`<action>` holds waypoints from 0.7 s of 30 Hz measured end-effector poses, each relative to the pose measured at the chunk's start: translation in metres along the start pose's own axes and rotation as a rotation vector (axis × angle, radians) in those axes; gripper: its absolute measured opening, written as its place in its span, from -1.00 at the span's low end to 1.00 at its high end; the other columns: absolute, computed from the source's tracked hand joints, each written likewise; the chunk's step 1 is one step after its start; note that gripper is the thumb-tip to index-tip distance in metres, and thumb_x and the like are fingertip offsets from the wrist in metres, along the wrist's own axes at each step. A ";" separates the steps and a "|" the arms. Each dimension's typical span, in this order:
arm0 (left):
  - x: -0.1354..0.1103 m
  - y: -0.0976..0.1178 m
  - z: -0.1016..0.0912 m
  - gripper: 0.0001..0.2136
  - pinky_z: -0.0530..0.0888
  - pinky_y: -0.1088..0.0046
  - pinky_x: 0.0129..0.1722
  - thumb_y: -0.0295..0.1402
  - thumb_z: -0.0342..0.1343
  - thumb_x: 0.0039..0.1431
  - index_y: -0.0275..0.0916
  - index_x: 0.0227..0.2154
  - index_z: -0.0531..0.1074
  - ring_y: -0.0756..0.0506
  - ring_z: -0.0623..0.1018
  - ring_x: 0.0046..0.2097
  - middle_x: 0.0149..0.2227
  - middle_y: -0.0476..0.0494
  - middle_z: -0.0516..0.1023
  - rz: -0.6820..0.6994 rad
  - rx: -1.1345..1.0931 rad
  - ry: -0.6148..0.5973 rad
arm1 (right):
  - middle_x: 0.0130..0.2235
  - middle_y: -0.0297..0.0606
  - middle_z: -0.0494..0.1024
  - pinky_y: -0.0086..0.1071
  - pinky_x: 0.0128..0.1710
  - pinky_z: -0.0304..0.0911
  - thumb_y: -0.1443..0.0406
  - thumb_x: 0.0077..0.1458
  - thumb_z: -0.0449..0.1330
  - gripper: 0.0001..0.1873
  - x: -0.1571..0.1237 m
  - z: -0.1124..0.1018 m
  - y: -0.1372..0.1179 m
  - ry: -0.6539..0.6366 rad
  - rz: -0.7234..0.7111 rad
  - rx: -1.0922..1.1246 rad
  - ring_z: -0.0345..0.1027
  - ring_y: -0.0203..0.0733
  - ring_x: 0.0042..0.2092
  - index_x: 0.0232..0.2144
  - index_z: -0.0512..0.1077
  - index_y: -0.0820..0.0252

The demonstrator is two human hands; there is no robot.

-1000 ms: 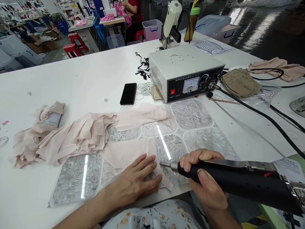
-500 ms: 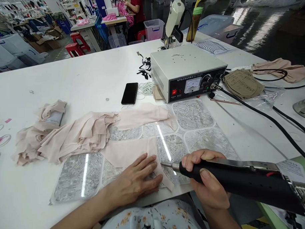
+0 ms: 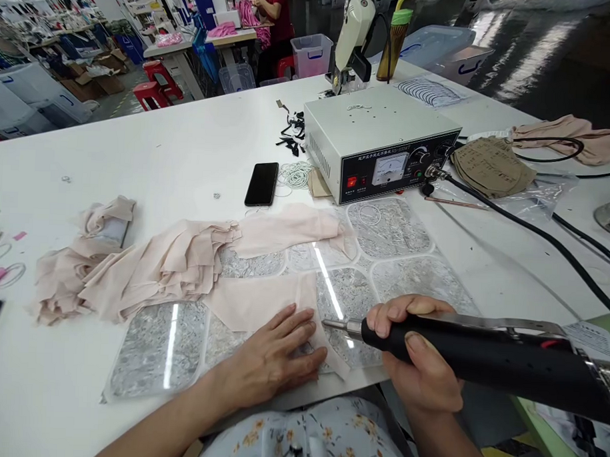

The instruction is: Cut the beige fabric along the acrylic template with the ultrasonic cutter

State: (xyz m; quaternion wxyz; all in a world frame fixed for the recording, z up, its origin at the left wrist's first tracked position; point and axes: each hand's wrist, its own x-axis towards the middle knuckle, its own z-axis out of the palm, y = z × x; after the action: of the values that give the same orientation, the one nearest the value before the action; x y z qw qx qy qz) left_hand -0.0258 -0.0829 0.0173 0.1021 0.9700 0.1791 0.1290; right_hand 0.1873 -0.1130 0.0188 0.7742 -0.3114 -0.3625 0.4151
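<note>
My left hand (image 3: 280, 357) lies flat, fingers stretched out, on a pale pink fabric piece (image 3: 262, 297). My right hand (image 3: 421, 352) is wrapped round the black body of a handheld ultrasonic welder (image 3: 481, 354). Its thin metal tip points left and sits at the fabric's right edge, just beside my left fingers; whether it touches the cloth I cannot tell. Under the fabric is a clear mat (image 3: 160, 350) with grey marbled panels. A second pink piece (image 3: 289, 231) lies flat behind, next to a heap of similar pieces (image 3: 168, 267) on the left.
A control box (image 3: 382, 151) with a dial and red switch stands at the back right, its black cable (image 3: 539, 233) running past my right side. Nearby are a phone (image 3: 261, 184), coiled elastic cord (image 3: 295, 175), brown pattern pieces (image 3: 492, 167) and a tumbler (image 3: 394, 45). A co-worker (image 3: 276, 27) sits beyond.
The view has shifted slightly, so the table things appear a little higher and further right. Both hands and the welder keep nearly the same place against the fabric.
</note>
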 end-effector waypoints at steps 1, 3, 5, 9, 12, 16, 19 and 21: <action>0.000 0.000 0.000 -0.78 0.30 0.07 0.21 -0.31 0.03 0.32 -0.23 -0.04 0.41 -0.25 0.30 0.23 -0.03 -0.24 0.43 0.000 0.000 -0.002 | -0.37 -0.36 0.36 -0.26 -0.41 0.35 0.37 0.06 0.14 -0.86 0.000 0.000 0.000 -0.001 -0.001 0.005 0.31 -0.32 -0.45 -0.26 0.36 0.13; 0.000 0.000 0.000 -0.78 0.30 0.07 0.21 -0.31 0.04 0.32 -0.23 -0.04 0.41 -0.25 0.29 0.23 -0.03 -0.24 0.43 -0.002 0.001 -0.006 | -0.37 -0.36 0.37 -0.27 -0.42 0.34 0.37 0.06 0.13 -0.85 0.001 0.001 0.001 -0.006 -0.003 0.010 0.32 -0.32 -0.45 -0.25 0.36 0.13; 0.000 0.000 0.000 -0.78 0.29 0.08 0.22 -0.31 0.04 0.32 -0.23 -0.03 0.40 -0.25 0.29 0.24 -0.02 -0.24 0.43 -0.003 0.001 -0.011 | -0.37 -0.36 0.37 -0.27 -0.43 0.34 0.37 0.05 0.14 -0.84 0.001 0.002 0.003 -0.010 -0.002 0.013 0.32 -0.32 -0.46 -0.25 0.37 0.13; 0.000 -0.001 0.001 -0.77 0.28 0.07 0.22 -0.31 0.05 0.31 -0.23 -0.03 0.40 -0.26 0.27 0.25 -0.01 -0.24 0.42 -0.005 -0.002 -0.013 | -0.39 -0.36 0.37 -0.27 -0.43 0.34 0.35 0.04 0.15 -0.86 0.002 0.003 0.004 0.013 0.005 0.008 0.31 -0.31 -0.47 -0.28 0.36 0.13; 0.000 0.000 0.000 -0.78 0.30 0.07 0.21 -0.30 0.05 0.31 -0.24 -0.04 0.40 -0.26 0.28 0.24 -0.02 -0.25 0.43 -0.002 -0.005 -0.001 | -0.40 -0.36 0.36 -0.27 -0.45 0.34 0.35 0.03 0.15 -0.87 0.003 0.003 0.003 0.033 0.004 0.002 0.30 -0.32 -0.48 -0.29 0.37 0.12; 0.001 0.000 0.000 -0.78 0.30 0.05 0.21 -0.31 0.05 0.31 -0.25 -0.04 0.41 -0.27 0.29 0.24 -0.03 -0.26 0.43 0.004 -0.004 0.006 | -0.40 -0.36 0.36 -0.27 -0.45 0.33 0.35 0.03 0.16 -0.87 0.003 0.004 0.002 0.038 0.013 0.005 0.30 -0.32 -0.48 -0.30 0.37 0.12; 0.001 0.000 -0.001 -0.78 0.31 0.06 0.20 -0.32 0.04 0.32 -0.25 -0.04 0.41 -0.27 0.30 0.23 -0.03 -0.26 0.44 0.007 -0.002 0.008 | -0.39 -0.36 0.36 -0.27 -0.45 0.33 0.35 0.03 0.16 -0.86 0.003 0.003 0.003 0.032 0.018 0.010 0.30 -0.31 -0.48 -0.29 0.37 0.12; 0.001 -0.001 -0.001 -0.78 0.31 0.06 0.20 -0.31 0.04 0.32 -0.25 -0.04 0.40 -0.27 0.29 0.23 -0.03 -0.26 0.43 0.004 -0.001 -0.003 | -0.39 -0.36 0.36 -0.27 -0.45 0.33 0.35 0.03 0.16 -0.86 0.003 0.003 0.003 0.027 0.014 0.016 0.30 -0.32 -0.48 -0.28 0.37 0.13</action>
State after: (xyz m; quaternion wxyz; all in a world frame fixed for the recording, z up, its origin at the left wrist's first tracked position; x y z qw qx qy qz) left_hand -0.0253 -0.0815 0.0182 0.1028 0.9705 0.1767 0.1280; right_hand 0.1849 -0.1084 0.0188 0.7786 -0.3135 -0.3465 0.4188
